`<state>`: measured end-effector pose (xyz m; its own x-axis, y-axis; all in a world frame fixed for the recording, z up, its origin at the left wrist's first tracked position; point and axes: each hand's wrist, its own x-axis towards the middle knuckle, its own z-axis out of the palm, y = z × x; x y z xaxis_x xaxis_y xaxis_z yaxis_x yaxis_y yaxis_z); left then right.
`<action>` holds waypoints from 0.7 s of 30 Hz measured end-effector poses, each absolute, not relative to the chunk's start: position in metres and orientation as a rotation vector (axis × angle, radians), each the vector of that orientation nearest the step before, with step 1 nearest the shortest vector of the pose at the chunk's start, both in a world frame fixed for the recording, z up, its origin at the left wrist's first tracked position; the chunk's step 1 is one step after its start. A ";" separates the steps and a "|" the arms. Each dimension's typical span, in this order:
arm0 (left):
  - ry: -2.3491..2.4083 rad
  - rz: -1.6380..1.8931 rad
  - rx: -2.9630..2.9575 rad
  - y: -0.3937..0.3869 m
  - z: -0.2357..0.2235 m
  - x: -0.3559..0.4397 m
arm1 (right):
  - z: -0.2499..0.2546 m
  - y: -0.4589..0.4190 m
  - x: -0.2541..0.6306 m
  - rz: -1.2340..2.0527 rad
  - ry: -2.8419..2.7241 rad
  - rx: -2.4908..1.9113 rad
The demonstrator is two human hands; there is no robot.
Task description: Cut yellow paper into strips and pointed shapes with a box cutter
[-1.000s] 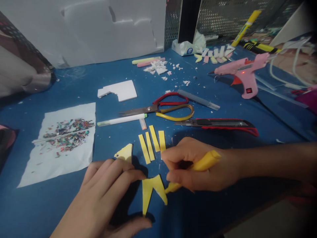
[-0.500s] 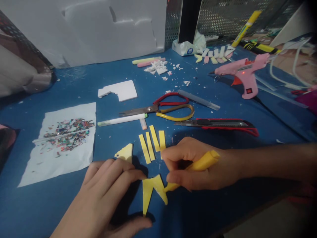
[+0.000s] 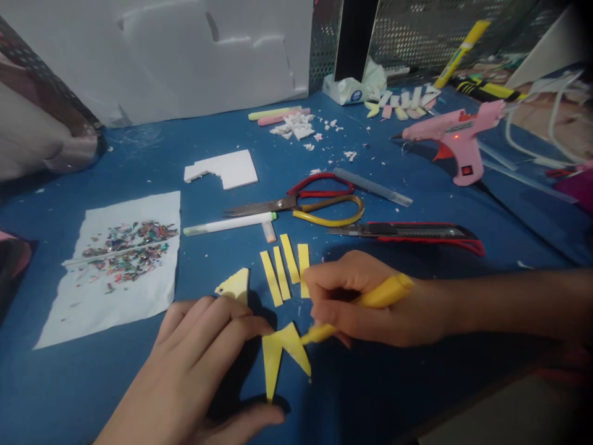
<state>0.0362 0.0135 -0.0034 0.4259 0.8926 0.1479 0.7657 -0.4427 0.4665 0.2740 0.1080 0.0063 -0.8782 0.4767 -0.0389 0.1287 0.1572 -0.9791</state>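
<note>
My right hand point(image 3: 365, 303) is closed around a yellow marker point(image 3: 384, 292). The marker's tip meets the right edge of a yellow V-shaped foam piece point(image 3: 274, 355) lying on the blue table. With my left hand point(image 3: 194, 364) I steady this piece, index fingertip at its upper left corner and thumb at its lower point. A pale yellow cut piece point(image 3: 235, 285) with a small dark spot is partly hidden behind my left fingers. Several yellow strips point(image 3: 280, 272) lie just beyond, the rightmost close to my right fingers.
Scissors point(image 3: 287, 203), a red utility knife point(image 3: 412, 231) and a white pen point(image 3: 227, 224) lie ahead. A pink glue gun point(image 3: 456, 139) rests at right, its light on. Paper point(image 3: 65, 309) with glittery flakes lies left; a white foam offcut point(image 3: 236, 170) and scraps point(image 3: 296, 125) lie farther back.
My right hand and the marker have moved slightly up along the piece's right edge. The V-shaped piece has shifted a little left and turned. My left hand stays nearly still.
</note>
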 end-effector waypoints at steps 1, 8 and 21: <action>1.427 0.544 2.358 0.013 -0.003 0.036 | 0.007 0.108 0.274 1.768 -2.158 -0.603; 1.427 0.548 2.347 0.013 -0.005 0.034 | 0.007 0.108 0.272 1.790 -2.152 -0.614; 1.420 0.528 2.359 0.013 -0.005 0.036 | 0.009 0.109 0.271 1.766 -2.180 -0.583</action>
